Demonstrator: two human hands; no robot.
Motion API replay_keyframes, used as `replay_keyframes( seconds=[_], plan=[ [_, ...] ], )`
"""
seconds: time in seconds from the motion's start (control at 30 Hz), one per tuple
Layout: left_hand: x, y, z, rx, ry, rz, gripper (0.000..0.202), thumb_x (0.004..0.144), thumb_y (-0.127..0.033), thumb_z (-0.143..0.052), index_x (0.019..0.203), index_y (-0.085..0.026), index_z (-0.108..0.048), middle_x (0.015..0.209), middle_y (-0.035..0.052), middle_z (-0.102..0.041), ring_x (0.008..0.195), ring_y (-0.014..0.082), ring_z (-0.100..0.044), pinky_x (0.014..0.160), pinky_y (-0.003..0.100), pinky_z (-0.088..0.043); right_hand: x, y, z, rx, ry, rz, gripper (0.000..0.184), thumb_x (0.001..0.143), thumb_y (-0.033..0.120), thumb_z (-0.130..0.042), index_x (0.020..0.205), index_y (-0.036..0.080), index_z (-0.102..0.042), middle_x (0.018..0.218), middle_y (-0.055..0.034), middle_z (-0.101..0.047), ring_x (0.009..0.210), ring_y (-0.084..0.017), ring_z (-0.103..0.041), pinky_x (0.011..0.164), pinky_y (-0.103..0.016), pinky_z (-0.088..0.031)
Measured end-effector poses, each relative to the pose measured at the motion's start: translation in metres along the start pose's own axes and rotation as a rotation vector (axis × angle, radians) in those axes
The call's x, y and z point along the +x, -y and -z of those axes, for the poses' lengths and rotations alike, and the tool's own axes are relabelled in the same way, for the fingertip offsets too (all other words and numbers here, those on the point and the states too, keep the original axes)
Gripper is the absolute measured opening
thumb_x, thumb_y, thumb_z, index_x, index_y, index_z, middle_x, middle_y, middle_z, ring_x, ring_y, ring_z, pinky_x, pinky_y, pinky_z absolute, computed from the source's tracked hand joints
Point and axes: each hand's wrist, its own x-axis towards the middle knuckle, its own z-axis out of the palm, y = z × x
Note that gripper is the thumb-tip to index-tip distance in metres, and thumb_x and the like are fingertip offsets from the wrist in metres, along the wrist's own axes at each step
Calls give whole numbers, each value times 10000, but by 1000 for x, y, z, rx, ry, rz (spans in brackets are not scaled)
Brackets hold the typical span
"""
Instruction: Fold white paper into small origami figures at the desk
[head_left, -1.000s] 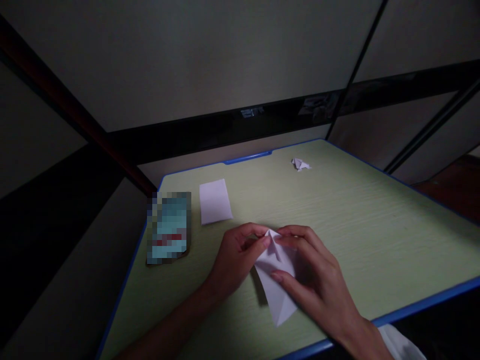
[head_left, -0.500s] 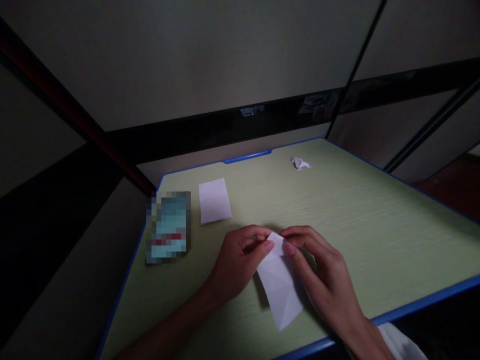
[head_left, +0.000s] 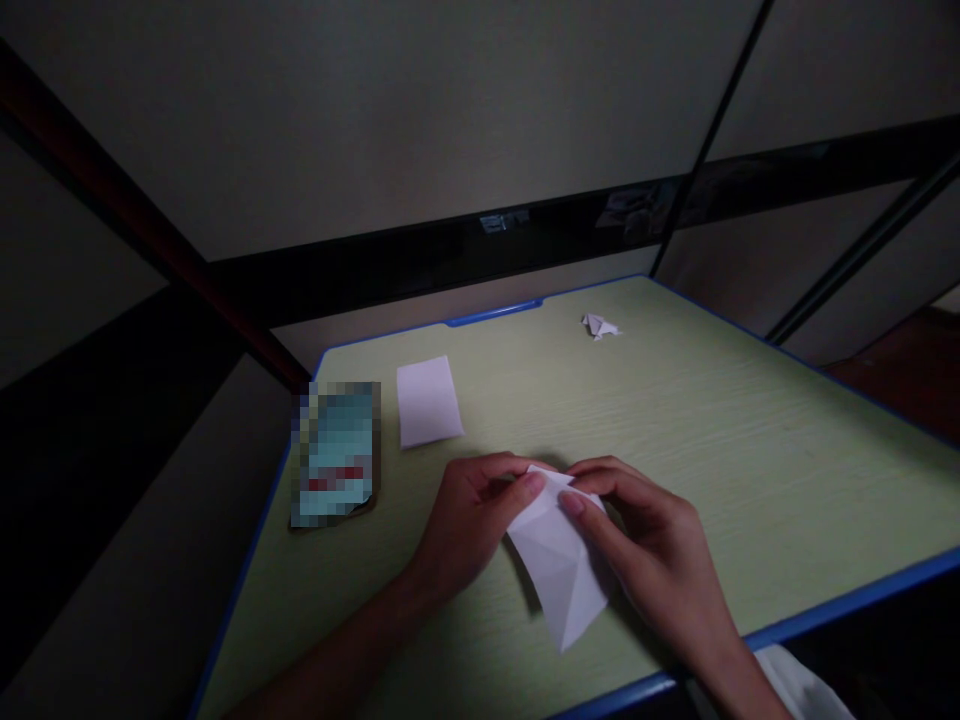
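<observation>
A white sheet of paper [head_left: 559, 565], creased and partly folded with a pointed lower end, lies on the pale green table [head_left: 750, 460] close to the near edge. My left hand [head_left: 469, 525] pinches its upper left corner with curled fingers. My right hand [head_left: 652, 560] pinches the upper right edge, its fingers bent over the paper's side. Both hands rest low on the tabletop.
A flat white folded sheet [head_left: 427, 400] lies at the far left. A blurred teal packet [head_left: 336, 455] sits at the left edge. A small folded paper figure [head_left: 600, 326] stands near the far edge. A blue rim bounds the table; dark walls lie beyond.
The paper's top has been opened out and turned slightly; my right hand slid from lying over the sheet to gripping its upper right edge. My left hand stayed on the upper left corner.
</observation>
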Motion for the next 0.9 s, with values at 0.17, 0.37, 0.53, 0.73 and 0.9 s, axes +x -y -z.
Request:
replay_keyframes(
  seconds=[0.17, 0.37, 0.53, 0.73, 0.9],
  plan=[
    [0, -1, 0, 35, -6, -28, 154, 678, -217, -575, 714, -139, -703, 543, 2, -567, 493, 89, -448, 460, 189, -318, 2, 2, 1, 102, 5, -75, 134, 753, 206, -561, 638, 184, -625, 696, -19, -588, 650, -153, -544, 580, -274, -425],
    [0, -3, -1, 64, 22, -4, 164, 687, -225, -556, 695, -138, -695, 536, -7, -543, 490, 86, -428, 450, 186, -299, 2, 5, 2, 159, -27, -181, 160, 711, 243, -589, 576, 167, -629, 578, -9, -578, 529, -132, -506, 457, -240, -384],
    [-1, -5, -2, 85, 19, 25, 158, 679, -224, -556, 651, -134, -682, 516, -9, -538, 479, 85, -423, 442, 185, -293, 2, 6, 2, 194, -52, -249, 164, 670, 252, -614, 536, 159, -626, 513, 0, -569, 462, -115, -477, 407, -221, -362],
    [-2, -7, -3, 87, -2, 16, 141, 666, -217, -560, 585, -137, -642, 490, -22, -517, 466, 80, -409, 433, 180, -285, 2, 6, 1, 259, -66, -265, 131, 623, 193, -640, 501, 159, -607, 527, -4, -586, 479, -115, -495, 431, -222, -389],
    [-1, -6, -3, 137, -6, 0, 150, 675, -202, -541, 595, -137, -650, 500, -12, -538, 472, 89, -421, 439, 189, -297, 3, 5, 1, 266, -54, -249, 155, 610, 174, -632, 470, 161, -568, 519, 0, -564, 479, -114, -490, 416, -217, -379]
  ],
)
